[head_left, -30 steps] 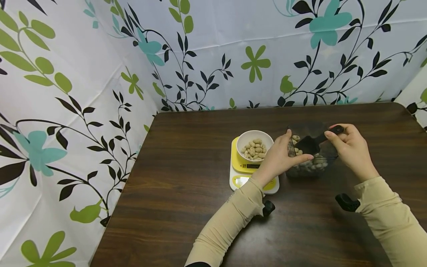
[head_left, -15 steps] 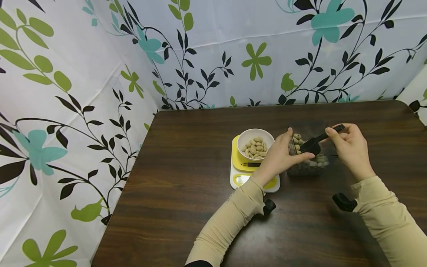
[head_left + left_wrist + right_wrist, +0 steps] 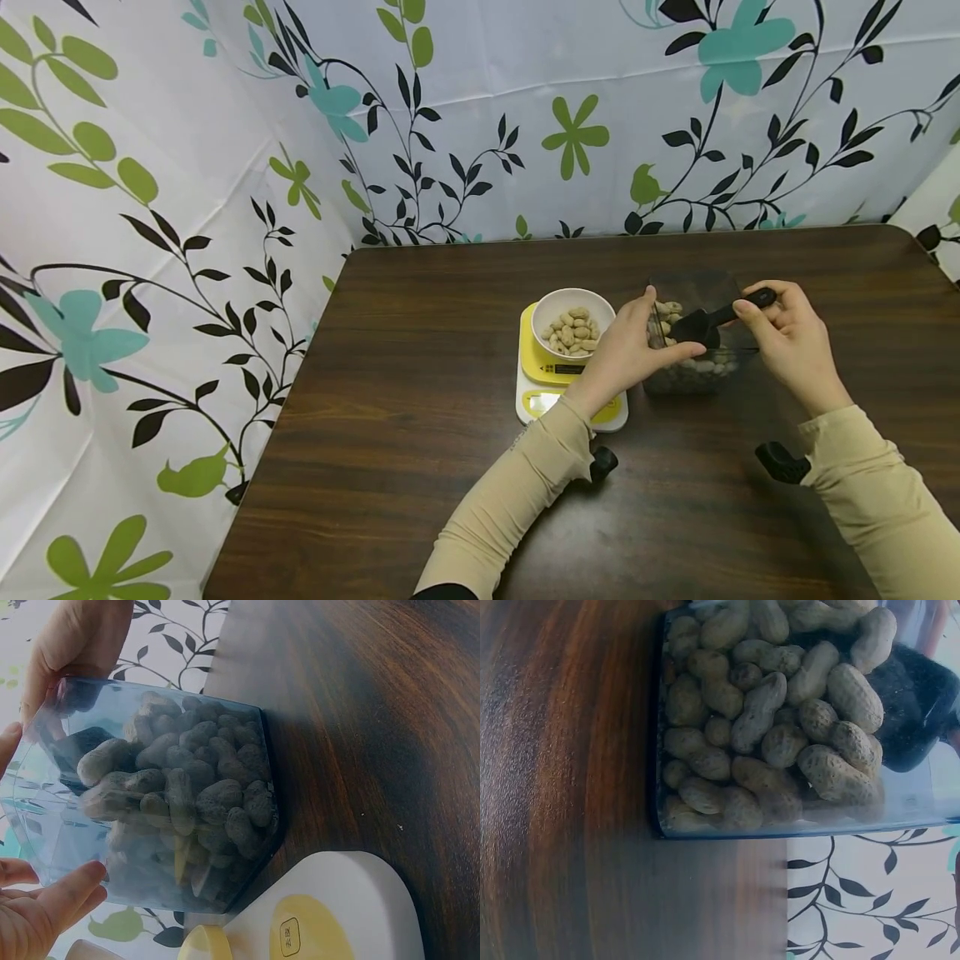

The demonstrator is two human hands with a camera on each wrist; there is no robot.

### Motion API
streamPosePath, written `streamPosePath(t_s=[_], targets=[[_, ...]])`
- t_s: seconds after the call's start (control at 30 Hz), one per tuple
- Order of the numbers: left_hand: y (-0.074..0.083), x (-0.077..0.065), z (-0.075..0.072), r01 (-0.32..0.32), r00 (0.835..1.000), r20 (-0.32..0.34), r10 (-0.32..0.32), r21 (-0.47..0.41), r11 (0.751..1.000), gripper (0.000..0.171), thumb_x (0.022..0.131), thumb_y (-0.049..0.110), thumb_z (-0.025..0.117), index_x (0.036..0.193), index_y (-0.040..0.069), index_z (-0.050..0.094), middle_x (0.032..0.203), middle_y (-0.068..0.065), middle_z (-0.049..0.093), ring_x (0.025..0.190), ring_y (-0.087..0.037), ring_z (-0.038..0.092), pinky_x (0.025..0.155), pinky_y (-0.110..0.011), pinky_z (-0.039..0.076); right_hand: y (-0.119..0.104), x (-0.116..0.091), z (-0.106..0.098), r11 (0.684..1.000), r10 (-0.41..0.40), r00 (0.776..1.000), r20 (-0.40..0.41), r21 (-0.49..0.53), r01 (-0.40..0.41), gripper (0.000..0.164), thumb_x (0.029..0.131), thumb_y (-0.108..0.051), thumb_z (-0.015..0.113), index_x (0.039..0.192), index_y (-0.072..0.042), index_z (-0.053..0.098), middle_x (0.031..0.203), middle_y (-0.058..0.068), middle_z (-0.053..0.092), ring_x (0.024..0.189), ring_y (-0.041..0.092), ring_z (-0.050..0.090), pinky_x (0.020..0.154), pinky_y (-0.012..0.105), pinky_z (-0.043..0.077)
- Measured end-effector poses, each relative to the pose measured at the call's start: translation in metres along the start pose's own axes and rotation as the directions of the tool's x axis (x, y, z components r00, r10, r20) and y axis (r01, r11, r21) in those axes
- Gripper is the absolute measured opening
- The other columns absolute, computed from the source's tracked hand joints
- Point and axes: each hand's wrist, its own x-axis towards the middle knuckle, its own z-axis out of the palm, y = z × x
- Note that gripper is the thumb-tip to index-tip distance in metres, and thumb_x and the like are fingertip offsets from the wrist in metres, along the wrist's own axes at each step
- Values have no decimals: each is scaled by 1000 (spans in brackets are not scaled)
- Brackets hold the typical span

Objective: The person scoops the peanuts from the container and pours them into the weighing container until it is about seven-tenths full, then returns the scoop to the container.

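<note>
Peanuts in the shell fill the lower part of a clear square container, which stands on the table to the right of a kitchen scale. My left hand holds the container's left side, thumb on the near side and fingers farther back. Between thumb and fingers of my right hand is the handle of a black scoop. The scoop's head slants down inside the container, close to the peanuts; the left thumb overlaps its tip in the head view. Whether the scoop carries peanuts cannot be told.
A white bowl with shelled-looking pale peanuts sits on the yellow and white kitchen scale, just left of the left hand. The dark wooden table extends left and toward the front. A patterned curtain hangs behind.
The scoop's head has turned and shifted slightly right inside the container, and its handle has tilted a little with my right hand. My left hand stays at the container.
</note>
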Motion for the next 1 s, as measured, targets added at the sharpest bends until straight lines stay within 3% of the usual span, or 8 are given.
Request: streamPosePath(t_s=[0.17, 0.33, 0.47, 0.57, 0.7, 0.83, 1.0], targets=[[0, 0, 0, -8, 1000, -7, 8, 9, 1000, 93, 82, 58, 60, 151, 19, 11, 153, 2, 28, 140, -12, 31, 109, -31, 36, 1, -1, 2, 999, -40, 999, -31, -25, 40, 22, 93, -12, 56, 115, -14, 50, 53, -17, 38, 36, 2, 27, 36, 28, 22], [-1, 0, 0, -17, 1000, -15, 17, 15, 1000, 94, 82, 58, 60, 151, 18, 12, 153, 1, 29, 139, -12, 32, 108, -31, 37, 0, -2, 3, 999, -32, 999, -42, 15, 33, 23, 93, -12, 56, 112, -25, 50, 53, -15, 38, 36, 2, 28, 36, 28, 22], [-1, 0, 0, -21, 1000, -9, 21, 15, 1000, 93, 82, 58, 60, 151, 19, 10, 153, 2, 28, 139, -12, 31, 109, -30, 36, -2, -3, 2, 999, 18, 999, -44, 42, -16, 24, 95, -17, 54, 108, -36, 45, 53, -19, 43, 37, 3, 28, 37, 28, 22], [-1, 0, 1, -23, 1000, -4, 23, 3, 1000, 93, 83, 57, 60, 151, 19, 10, 153, 1, 27, 140, -11, 31, 109, -30, 36, -3, -3, 2, 997, 65, 997, -44, 40, -64, 20, 95, -23, 53, 105, -37, 44, 53, -23, 46, 38, 4, 29, 40, 28, 23], [-2, 0, 2, -21, 1000, -4, 21, 0, 1000, 93, 82, 57, 60, 151, 17, 12, 153, 1, 27, 140, -12, 30, 109, -30, 36, -5, 0, 3, 994, 111, 993, -39, -11, -111, 11, 96, -31, 51, 105, -30, 46, 59, -33, 51, 48, 6, 33, 48, 28, 24], [-2, 1, 2, -10, 1000, -10, 10, 12, 1000, 93, 82, 58, 61, 151, 16, 14, 153, 1, 28, 140, -12, 31, 109, -29, 36, -8, 4, 5, 988, 128, 991, -47, -79, -132, 15, 95, -38, 50, 102, -25, 52, 71, -42, 50, 66, 5, 35, 58, 28, 24], [-1, 1, 1, -3, 1000, -8, 3, 4, 1000, 93, 82, 58, 61, 151, 18, 13, 153, 1, 27, 140, -12, 30, 109, -30, 36, -12, 6, 6, 981, 142, 987, -81, -126, -151, 23, 95, -42, 49, 95, -21, 56, 75, -39, 47, 71, 5, 34, 61, 28, 24]])
